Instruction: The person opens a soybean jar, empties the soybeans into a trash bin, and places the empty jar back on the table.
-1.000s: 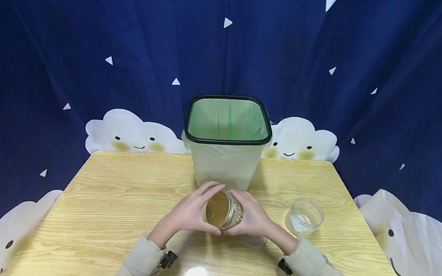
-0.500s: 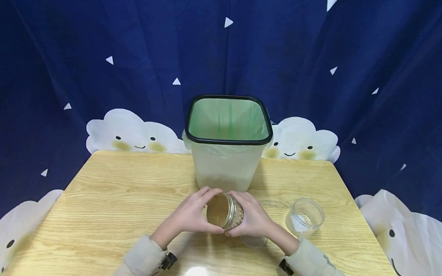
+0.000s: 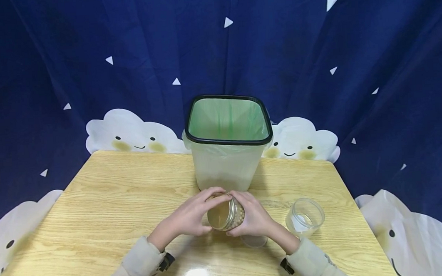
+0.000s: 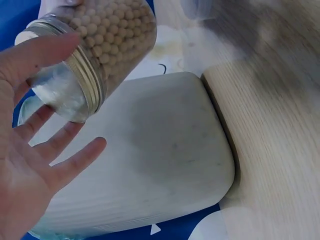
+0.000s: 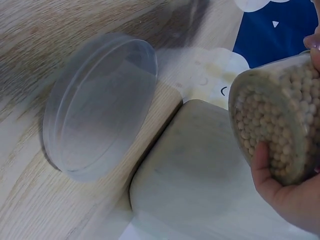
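Observation:
A clear jar (image 3: pixel 226 215) full of small tan beans is held tilted above the wooden table (image 3: pixel 108 202), its gold screw lid (image 3: pixel 218 217) facing me. My right hand (image 3: pixel 253 217) grips the jar's body; the right wrist view shows the beans through the jar (image 5: pixel 280 130) and that hand (image 5: pixel 285 200) under it. My left hand (image 3: pixel 191 214) curls round the lid, fingers over its top and thumb below. In the left wrist view one digit of the left hand (image 4: pixel 30 165) lies on the gold ring of the jar (image 4: pixel 115 35), the other fingers spread loosely.
A pale bin (image 3: pixel 226 167) with a black rim and green liner stands just behind the hands, its wall (image 4: pixel 150 165) close to the jar. An empty clear jar (image 3: pixel 304 217) stands at the right. A clear flat lid (image 5: pixel 100 110) lies on the table under my right wrist.
My left hand's fingers have slid further over the top of the gold lid. The jar has stayed in place in my right hand.

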Motion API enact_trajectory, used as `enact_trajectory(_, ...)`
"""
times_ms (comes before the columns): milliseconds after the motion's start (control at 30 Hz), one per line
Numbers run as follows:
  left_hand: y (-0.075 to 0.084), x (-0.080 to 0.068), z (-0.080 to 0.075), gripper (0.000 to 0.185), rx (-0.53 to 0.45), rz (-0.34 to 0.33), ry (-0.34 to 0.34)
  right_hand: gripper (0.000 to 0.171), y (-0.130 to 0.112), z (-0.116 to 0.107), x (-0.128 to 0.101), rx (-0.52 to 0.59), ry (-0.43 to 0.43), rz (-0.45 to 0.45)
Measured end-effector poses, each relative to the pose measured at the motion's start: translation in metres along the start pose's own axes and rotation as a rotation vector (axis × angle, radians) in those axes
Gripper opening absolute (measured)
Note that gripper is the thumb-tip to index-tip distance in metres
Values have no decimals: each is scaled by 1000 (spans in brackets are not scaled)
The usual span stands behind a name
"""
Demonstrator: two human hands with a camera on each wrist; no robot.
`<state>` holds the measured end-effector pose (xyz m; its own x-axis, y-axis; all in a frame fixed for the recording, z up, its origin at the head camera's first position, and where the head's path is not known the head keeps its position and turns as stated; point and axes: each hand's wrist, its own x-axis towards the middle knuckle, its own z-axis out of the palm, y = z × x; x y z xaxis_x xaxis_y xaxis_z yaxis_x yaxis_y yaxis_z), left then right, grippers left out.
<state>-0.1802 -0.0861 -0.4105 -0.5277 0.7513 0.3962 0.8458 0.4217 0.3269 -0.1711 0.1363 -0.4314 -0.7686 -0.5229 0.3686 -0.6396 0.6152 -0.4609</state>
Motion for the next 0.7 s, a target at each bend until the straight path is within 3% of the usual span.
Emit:
enact_trajectory(67, 0, 0, 0, 91, 11, -14, 11, 95, 0, 0, 0, -3, 0, -6)
enact_trajectory(267, 3, -1, 0, 91, -19, -191, 29, 95, -1, 0, 1, -13, 10, -16)
enact_trajectory(367, 3, -1, 1, 93, -10, -222, 31, 94, -1, 0, 1, -13, 6, -7)
enact_trajectory(467, 2, -1, -1, 99, 10, -190, 19, 95, -1, -1, 1, -8, 7, -4)
enact_trajectory(633, 1, 0, -3, 95, 11, -36, -6, 95, -1, -1, 2, -4, 7, -10)
enact_trajectory(700, 1, 1, -3, 91, 17, -11, -5, 95, -1, -1, 2, -7, 4, -11)
